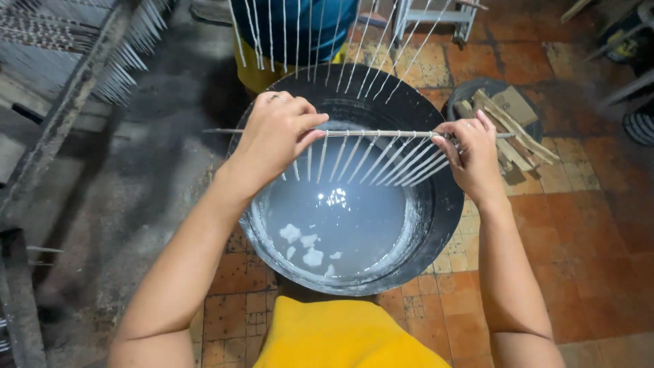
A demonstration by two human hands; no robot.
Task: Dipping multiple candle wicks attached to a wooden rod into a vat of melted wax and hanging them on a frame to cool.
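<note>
Over the black basin (436, 225) of pale liquid wax hangs a thin rod (368, 133) strung with white tapers. At one end the left hand (276, 136) curls its fingers over the rod; at the other the right hand (473, 153) pinches it between its fingertips. Just beside the basin a smaller dark bucket (470, 92) holds wood scraps (507, 129). More tapers (327, 41) hang beyond.

place: small craft workshop | signs: black vat (436, 225) of pale molten wax on a worn, stained tile floor (586, 232) | racks of thin white dipped tapers (122, 75) hanging around | tub of scrap wood (507, 119) beside vat
</note>
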